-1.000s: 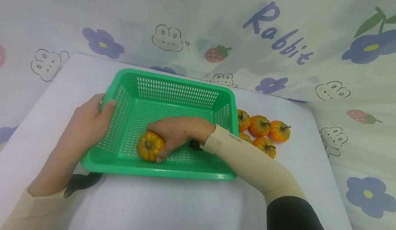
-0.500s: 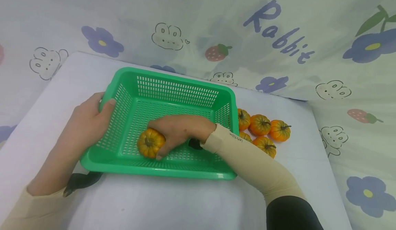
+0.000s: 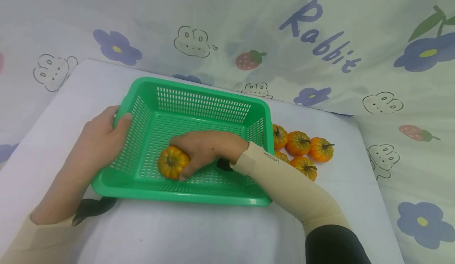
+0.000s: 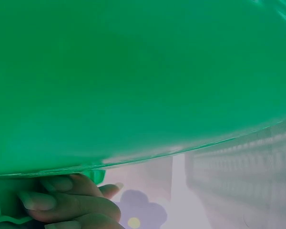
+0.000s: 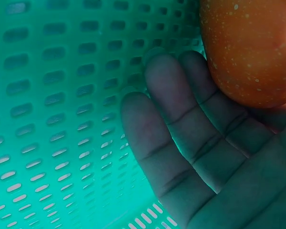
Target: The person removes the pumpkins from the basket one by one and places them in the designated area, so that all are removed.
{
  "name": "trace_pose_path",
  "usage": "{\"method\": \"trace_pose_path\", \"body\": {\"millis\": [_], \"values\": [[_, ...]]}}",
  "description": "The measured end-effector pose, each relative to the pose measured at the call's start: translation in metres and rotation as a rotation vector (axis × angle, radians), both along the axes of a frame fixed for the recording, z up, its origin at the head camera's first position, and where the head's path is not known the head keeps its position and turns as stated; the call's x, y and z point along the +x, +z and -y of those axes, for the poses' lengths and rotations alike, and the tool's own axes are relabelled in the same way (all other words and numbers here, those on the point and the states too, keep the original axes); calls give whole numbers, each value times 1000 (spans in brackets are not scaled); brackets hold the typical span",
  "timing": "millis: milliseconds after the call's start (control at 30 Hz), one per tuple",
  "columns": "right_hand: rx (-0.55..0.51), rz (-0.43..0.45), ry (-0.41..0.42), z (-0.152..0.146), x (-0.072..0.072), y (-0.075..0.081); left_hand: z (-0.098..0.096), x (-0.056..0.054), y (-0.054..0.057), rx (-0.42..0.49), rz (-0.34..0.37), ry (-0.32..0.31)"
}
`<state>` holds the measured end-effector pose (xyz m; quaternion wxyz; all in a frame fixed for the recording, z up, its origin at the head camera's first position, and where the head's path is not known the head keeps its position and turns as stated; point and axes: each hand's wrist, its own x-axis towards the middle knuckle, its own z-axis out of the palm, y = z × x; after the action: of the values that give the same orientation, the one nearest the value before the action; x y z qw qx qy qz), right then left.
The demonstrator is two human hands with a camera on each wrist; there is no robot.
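A green plastic basket (image 3: 199, 118) with slotted walls stands on the white table. My left hand (image 3: 103, 137) grips its left rim, thumb over the inside; the left wrist view shows curled fingers (image 4: 74, 205) beneath the rim. Inside the basket, my right hand (image 3: 199, 149) holds a small orange pumpkin (image 3: 172, 162) between thumb and fingers, with the stem facing up. In the right wrist view the pumpkin (image 5: 250, 52) sits by the index-side fingers, while the other fingers (image 5: 148, 124) lie near the slotted basket surface. Part of the pumpkin is hidden by the hand.
Several more small pumpkins (image 3: 298, 143) sit on the table (image 3: 220, 232) just right of the basket, some partly hidden by its wall and my right forearm. A patterned cloth (image 3: 227, 27) with rabbits and flowers hangs behind the table.
The pumpkin has shifted slightly away from the basket's near wall with my right hand still around it. My left hand keeps its place on the rim.
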<state>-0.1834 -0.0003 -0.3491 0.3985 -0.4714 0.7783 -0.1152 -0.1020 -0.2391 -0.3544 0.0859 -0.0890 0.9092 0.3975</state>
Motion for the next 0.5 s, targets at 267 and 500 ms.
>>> {"method": "trace_pose_path", "body": {"millis": [267, 500], "values": [[8, -3, 1, 0, 0, 1, 0, 0, -1, -1, 0, 2], [7, -1, -13, -1, -1, 0, -1, 0, 0, 6, -1, 0]]}}
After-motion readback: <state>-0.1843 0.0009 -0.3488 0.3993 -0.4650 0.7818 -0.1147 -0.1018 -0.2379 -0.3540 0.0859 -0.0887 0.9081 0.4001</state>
